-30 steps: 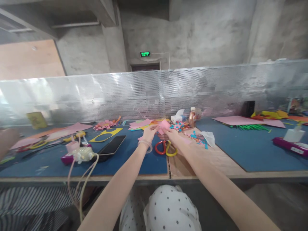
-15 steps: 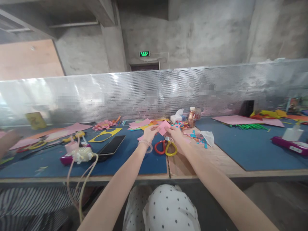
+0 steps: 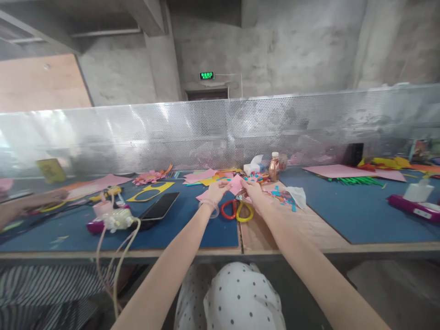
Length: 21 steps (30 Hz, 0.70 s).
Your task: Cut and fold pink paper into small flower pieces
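Observation:
A small piece of pink paper (image 3: 235,184) is held up between my two hands above the table. My left hand (image 3: 219,189) pinches its left edge, and my right hand (image 3: 252,188) grips the right edge. Just below the hands lie scissors (image 3: 237,211) with one red and one yellow handle loop; their blades are mostly hidden by my hands. Behind the held piece are pink sheets (image 3: 200,176) and a heap of colourful paper bits (image 3: 258,177).
Left of me are a phone (image 3: 160,207), a purple power strip (image 3: 96,225) with plugs and cables, and a yellow cut-out sheet (image 3: 150,191). A bottle (image 3: 274,167) and tissue (image 3: 297,197) stand and lie right. A co-worker's hand (image 3: 51,201) is at far left.
The pink paper has shifted and turned slightly in my hands, which stay almost in place. At the far left, the co-worker's hand has reached further in over the table.

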Each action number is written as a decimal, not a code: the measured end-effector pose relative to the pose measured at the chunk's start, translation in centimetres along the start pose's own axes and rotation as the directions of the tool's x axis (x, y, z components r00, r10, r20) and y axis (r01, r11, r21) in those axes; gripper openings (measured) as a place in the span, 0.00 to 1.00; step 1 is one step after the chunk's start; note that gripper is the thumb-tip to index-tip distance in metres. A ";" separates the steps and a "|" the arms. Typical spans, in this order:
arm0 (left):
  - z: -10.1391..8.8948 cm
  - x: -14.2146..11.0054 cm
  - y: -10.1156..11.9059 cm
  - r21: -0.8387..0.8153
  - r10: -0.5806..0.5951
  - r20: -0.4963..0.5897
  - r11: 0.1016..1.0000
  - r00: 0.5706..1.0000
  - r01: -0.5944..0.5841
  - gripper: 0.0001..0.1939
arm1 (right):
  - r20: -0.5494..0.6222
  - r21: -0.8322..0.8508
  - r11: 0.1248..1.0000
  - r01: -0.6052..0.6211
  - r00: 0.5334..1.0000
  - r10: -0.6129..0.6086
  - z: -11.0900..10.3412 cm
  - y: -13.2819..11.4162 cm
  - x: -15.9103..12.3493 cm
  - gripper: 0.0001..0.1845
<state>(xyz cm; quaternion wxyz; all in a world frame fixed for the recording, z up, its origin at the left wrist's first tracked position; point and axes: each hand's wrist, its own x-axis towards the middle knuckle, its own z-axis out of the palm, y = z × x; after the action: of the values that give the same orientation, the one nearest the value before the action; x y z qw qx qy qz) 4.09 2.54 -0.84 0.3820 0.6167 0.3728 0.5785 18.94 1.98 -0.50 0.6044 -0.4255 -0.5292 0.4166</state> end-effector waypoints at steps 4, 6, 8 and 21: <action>0.1 -0.3 0.2 0.003 0.003 0.006 1.000 1.000 -0.003 0.17 | 0.095 0.066 0.996 -0.063 0.994 0.057 -0.5 -0.3 0.1 0.15; 0.0 -0.5 0.1 0.001 -0.011 0.056 1.000 0.998 0.011 0.16 | 0.119 0.041 0.996 -0.085 0.990 0.080 -0.9 -0.2 0.1 0.16; -0.1 -0.6 -0.2 -0.002 -0.040 0.137 0.999 0.990 0.040 0.15 | 0.135 0.000 0.997 -0.082 0.988 0.082 -1.4 0.0 0.2 0.16; -0.4 -0.5 -1.3 0.035 -0.114 0.114 0.993 0.987 0.111 0.11 | 0.160 -0.203 0.979 0.029 0.987 0.004 -2.1 0.3 -0.3 0.16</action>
<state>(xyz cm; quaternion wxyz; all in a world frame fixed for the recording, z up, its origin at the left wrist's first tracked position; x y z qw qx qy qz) 3.64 2.65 -2.18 0.4261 0.6328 0.3924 0.5139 21.01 1.64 -1.00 0.5158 -0.4473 -0.6185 0.3891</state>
